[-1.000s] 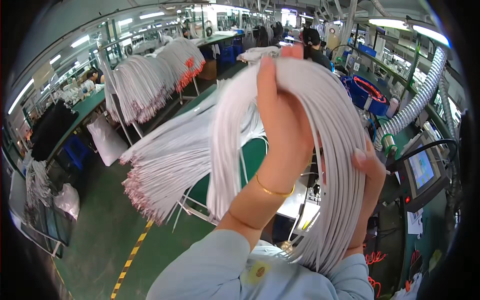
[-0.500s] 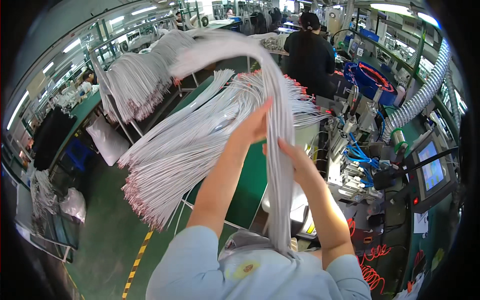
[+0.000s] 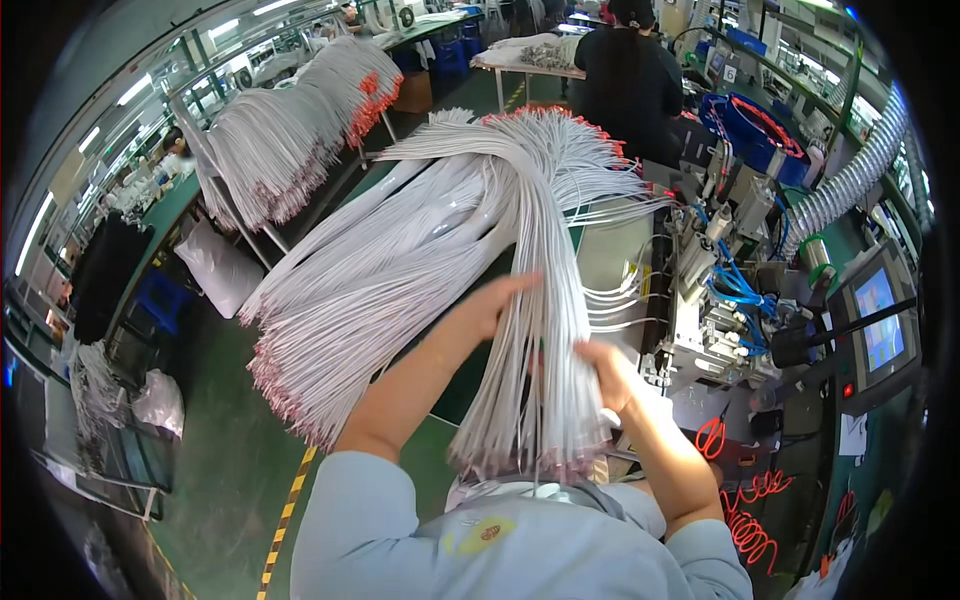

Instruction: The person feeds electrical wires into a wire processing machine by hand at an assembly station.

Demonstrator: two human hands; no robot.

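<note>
A thick bundle of long white cables [image 3: 545, 310] hangs toward me over the near edge of the table, its lower ends fanned out in front of my shirt. My left hand [image 3: 500, 305] grips its left side, thumb in front and the other fingers mostly hidden by the cables. On the right side, lower down, my right hand [image 3: 608, 372] is closed round the strands, slightly blurred. The bundle's far end lies across a large pile of similar white cables [image 3: 380, 270] with reddish tips, spread over the green table.
At right stands a machine [image 3: 700, 330] with blue air hoses, beside a screen [image 3: 878, 318] on an arm. Red-handled scissors [image 3: 711, 436] and red coiled hoses [image 3: 750, 530] lie below. A rack of cables [image 3: 270, 150] stands back left. A person in black [image 3: 628, 90] sits ahead.
The bundle's far end, swinging in the air before, now rests on the pile. Its near part has spread into a fan, and both my hands have moved lower.
</note>
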